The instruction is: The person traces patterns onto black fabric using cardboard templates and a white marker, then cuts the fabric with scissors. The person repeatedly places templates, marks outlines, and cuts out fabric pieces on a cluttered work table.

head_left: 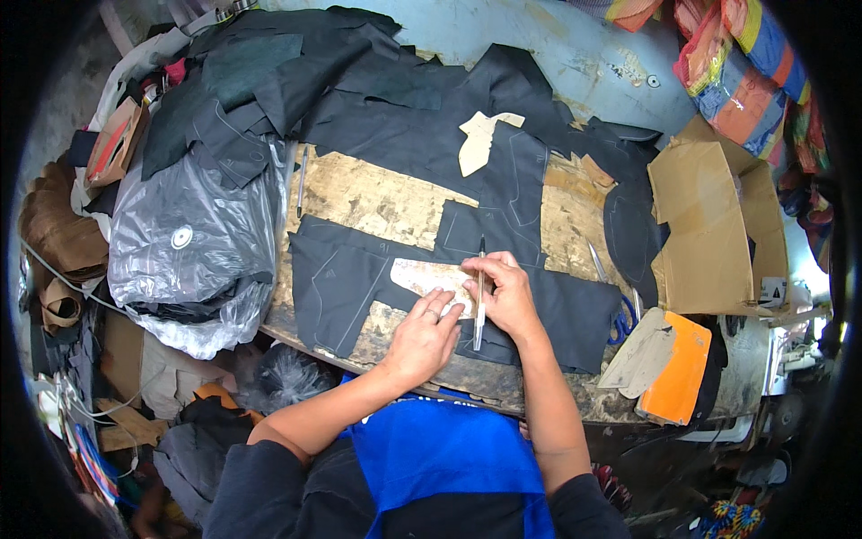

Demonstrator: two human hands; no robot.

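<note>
A whitish, stained flat pattern piece [415, 273] lies on black sheet material [334, 283] that looks like leather or cloth. My left hand [422, 334] rests on it with the fingers stretched out, a ring on one of them. Close beside it, my right hand [505, 292] is closed around a pen [479, 331] held nearly upright, which crosses the pattern piece's right end. Where the pen's tip touches is unclear. Pale outlines are drawn on the black material around my hands. A cream pattern piece [477, 153] lies farther back on another black sheet.
Scissors with blue handles [621, 321] lie on the right of the worn wooden table [377, 193]. A second pen [302, 180] is at the left. An open cardboard box [700, 225] and an orange piece [675, 377] stand right; a plastic-wrapped bundle [193, 242] sits left.
</note>
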